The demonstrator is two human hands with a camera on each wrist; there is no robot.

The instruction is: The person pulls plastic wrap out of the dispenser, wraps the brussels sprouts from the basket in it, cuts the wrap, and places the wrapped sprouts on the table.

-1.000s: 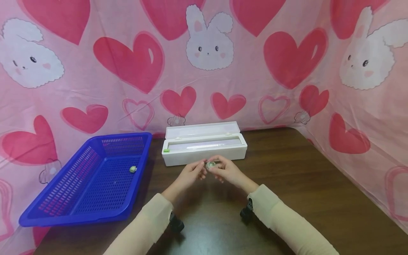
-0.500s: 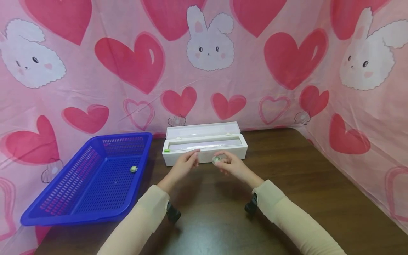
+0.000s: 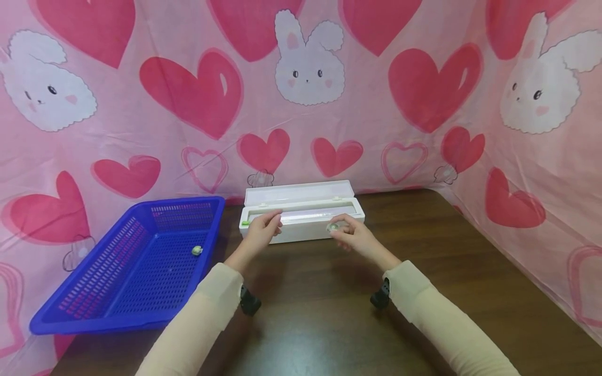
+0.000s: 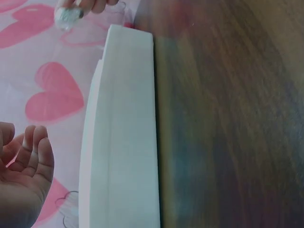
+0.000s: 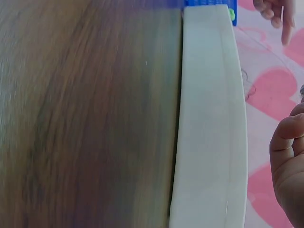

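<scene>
My right hand [image 3: 355,235] pinches a small, clear, round thing with a greenish middle [image 3: 333,227] between thumb and fingers. In the left wrist view this clear thing [image 4: 66,18] looks shiny; its kind is not plain. It is held up in front of the right part of a long white box [image 3: 305,230], whose lid stands open at the back. A sheet or roll with a glossy surface shows inside the box. My left hand [image 3: 261,230] is raised before the box's left part, fingers loosely bent, with nothing visible in them. A green slider [image 3: 245,223] sits at the box's left end.
A blue plastic basket [image 3: 117,316] stands at the left, with a small green-and-white thing [image 3: 197,250] inside. The brown wooden table [image 3: 305,318] runs up to a pink heart-and-bunny cloth [image 3: 367,112] behind and on the right.
My hands were together at the clear round thing, then moved apart and forward: the left hand leftward, the right hand rightward with the clear thing. Basket and box have not moved.
</scene>
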